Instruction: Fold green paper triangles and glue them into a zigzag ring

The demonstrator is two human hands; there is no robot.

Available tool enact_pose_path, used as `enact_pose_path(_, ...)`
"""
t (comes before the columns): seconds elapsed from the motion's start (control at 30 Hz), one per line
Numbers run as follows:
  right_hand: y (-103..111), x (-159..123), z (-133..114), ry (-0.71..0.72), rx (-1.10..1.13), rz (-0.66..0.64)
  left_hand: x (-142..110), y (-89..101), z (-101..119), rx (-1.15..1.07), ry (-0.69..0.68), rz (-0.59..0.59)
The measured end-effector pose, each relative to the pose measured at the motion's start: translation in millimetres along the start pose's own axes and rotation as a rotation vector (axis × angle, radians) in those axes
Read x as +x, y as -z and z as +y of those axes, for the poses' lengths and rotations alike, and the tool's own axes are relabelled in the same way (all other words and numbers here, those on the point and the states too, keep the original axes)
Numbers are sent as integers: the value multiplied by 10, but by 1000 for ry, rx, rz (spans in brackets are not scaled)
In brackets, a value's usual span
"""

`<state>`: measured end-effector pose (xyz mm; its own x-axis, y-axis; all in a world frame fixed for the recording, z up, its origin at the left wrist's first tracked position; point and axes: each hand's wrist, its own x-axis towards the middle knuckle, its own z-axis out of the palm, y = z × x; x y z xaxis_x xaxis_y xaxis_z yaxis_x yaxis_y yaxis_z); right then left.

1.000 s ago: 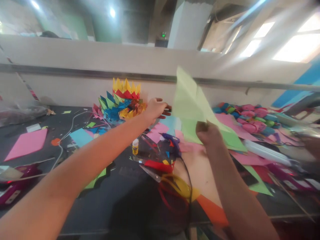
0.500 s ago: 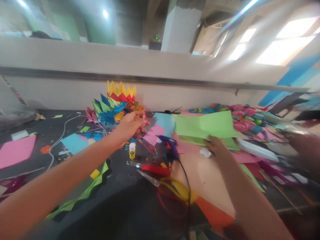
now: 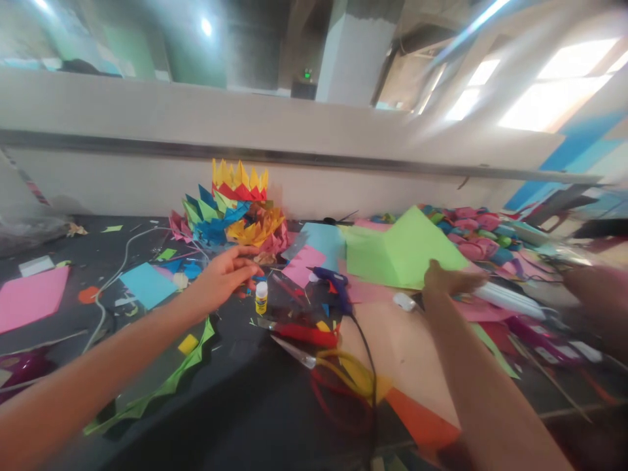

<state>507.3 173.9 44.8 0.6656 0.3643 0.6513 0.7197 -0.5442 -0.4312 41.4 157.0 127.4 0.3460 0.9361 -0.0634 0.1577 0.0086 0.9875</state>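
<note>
My right hand [image 3: 449,281] grips the lower right edge of a light green sheet of paper [image 3: 377,258], thumb on top. The sheet's right half is raised along a crease, while its left half lies lower. Fingers stretched and slightly curved, my left hand [image 3: 230,275] is over the table just left of a small yellow glue bottle [image 3: 261,299] with a white cap; nothing shows in it. Behind that hand stand folded paper crowns [image 3: 258,226] in orange, blue, green, red and yellow.
A blue glue gun [image 3: 336,284], yellow-handled scissors [image 3: 343,369] and a red-handled cutter [image 3: 309,333] lie in the middle. A green zigzag strip [image 3: 167,386] is at left front. Colourful paper pieces [image 3: 475,229] are heaped at back right. Another person's arm [image 3: 596,297] shows at the right edge.
My left hand has come back from the paper crowns towards the glue bottle. My right hand has shifted right, and the green sheet's right half has swung up.
</note>
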Motion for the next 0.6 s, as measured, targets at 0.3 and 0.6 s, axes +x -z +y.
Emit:
enact_pose_path(0.3, 97, -36, -784, 303, -159, -118, -51, -10, 1, -22, -9, 3)
enact_pose_path(0.6, -111, -130, -428, 360, -380, -691, -115, 121, -119, 17, 13, 16)
